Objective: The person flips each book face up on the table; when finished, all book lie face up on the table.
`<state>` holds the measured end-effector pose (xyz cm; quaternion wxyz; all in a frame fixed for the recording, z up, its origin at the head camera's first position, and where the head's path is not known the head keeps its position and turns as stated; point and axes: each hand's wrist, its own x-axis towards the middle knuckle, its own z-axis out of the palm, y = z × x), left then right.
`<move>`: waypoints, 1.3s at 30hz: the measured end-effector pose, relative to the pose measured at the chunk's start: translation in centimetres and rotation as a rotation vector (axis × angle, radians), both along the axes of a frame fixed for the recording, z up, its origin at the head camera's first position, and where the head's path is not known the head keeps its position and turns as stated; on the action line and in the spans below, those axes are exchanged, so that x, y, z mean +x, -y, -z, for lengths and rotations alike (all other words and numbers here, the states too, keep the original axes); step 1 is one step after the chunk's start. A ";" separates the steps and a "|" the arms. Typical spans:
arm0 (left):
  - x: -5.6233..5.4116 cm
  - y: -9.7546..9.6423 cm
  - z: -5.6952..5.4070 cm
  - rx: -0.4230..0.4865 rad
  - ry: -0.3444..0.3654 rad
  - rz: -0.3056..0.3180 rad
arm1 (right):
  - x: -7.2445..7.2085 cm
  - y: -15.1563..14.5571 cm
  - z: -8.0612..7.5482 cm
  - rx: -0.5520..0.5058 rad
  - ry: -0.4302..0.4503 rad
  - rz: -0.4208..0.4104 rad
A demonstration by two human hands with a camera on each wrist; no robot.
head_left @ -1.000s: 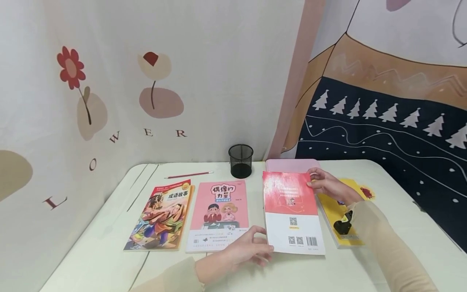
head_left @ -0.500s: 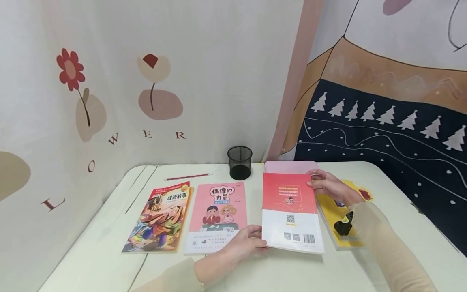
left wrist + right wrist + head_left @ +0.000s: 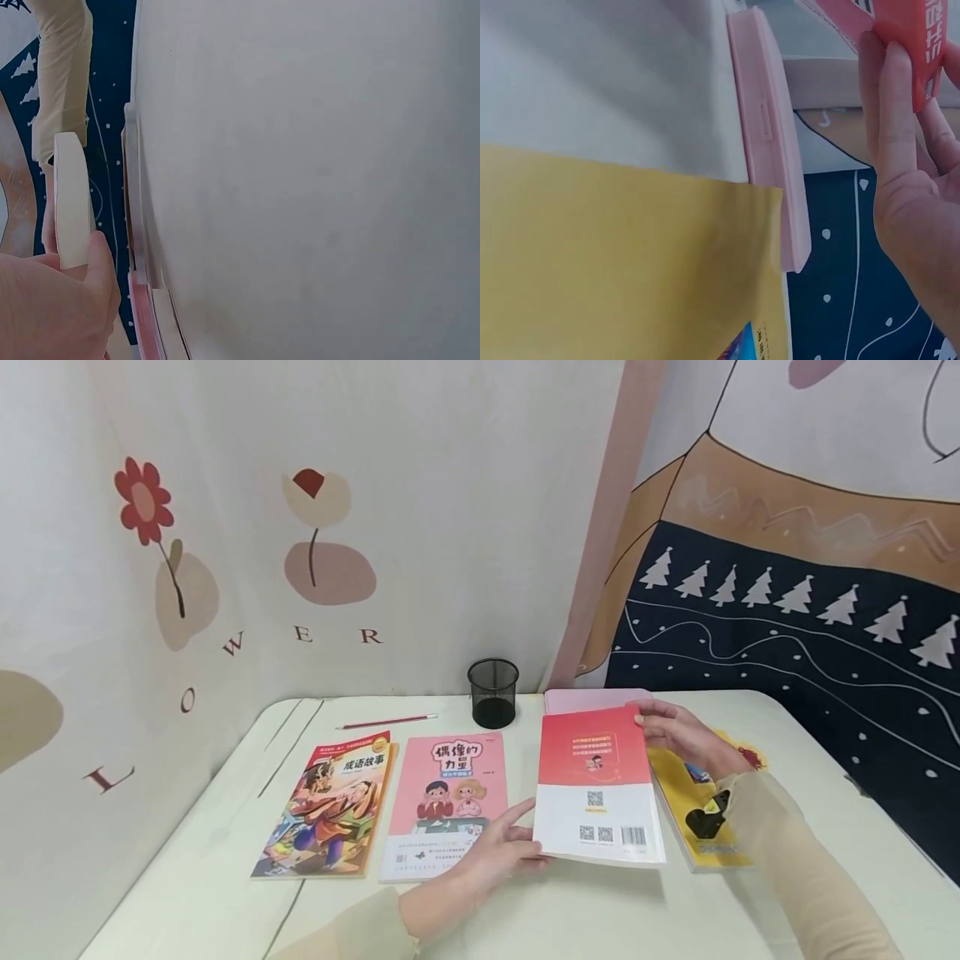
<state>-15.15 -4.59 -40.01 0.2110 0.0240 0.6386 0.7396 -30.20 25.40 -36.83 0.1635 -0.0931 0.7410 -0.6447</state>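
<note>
Both hands grip a red-and-white book (image 3: 596, 785), its back cover with a barcode and QR codes facing up. My left hand (image 3: 498, 852) pinches its lower left corner, thumb on the near side. At the upper right corner my right hand (image 3: 686, 735) holds it between thumb and fingers. The left wrist view shows the book's page edge (image 3: 73, 201) raised above the table; in the right wrist view its red spine (image 3: 922, 45) sits between thumb and fingers. A pink book (image 3: 453, 802) lies just left of the left hand. Below the right forearm is a yellow book (image 3: 693, 810).
An idiom-story book (image 3: 330, 806) lies at the left. Behind the row are a red pencil (image 3: 386, 722), a black mesh pen cup (image 3: 493, 693) and a pink case (image 3: 596, 699). Printed curtains (image 3: 450, 527) hang right behind the white table (image 3: 585, 918).
The held red-and-white book has risen off the table, its near edge lifting and a shadow showing below. Both hands have moved up slightly with it. The other books stay put.
</note>
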 end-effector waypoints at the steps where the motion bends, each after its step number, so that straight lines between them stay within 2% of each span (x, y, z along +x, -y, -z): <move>1: 0.0 0.0 0.0 0.008 0.004 0.003 | 0.0 0.0 -0.1 -0.014 0.000 0.004; 8: 0.0 0.0 0.3 0.075 0.053 0.057 | 0.4 0.2 -1.0 -0.093 -0.010 0.012; 18: -0.3 0.4 0.4 0.128 0.085 0.108 | 0.5 0.5 -2.0 -0.137 -0.096 -0.071; 27: -0.1 0.7 0.2 0.197 0.107 0.191 | 0.5 1.0 -2.4 -0.188 -0.171 -0.132; 34: 0.0 0.8 0.0 0.245 0.148 0.278 | 0.6 1.5 -2.8 -0.241 -0.191 -0.188; 39: -0.1 1.0 -0.2 0.294 0.157 0.317 | 0.5 1.3 -2.8 -0.338 -0.173 -0.226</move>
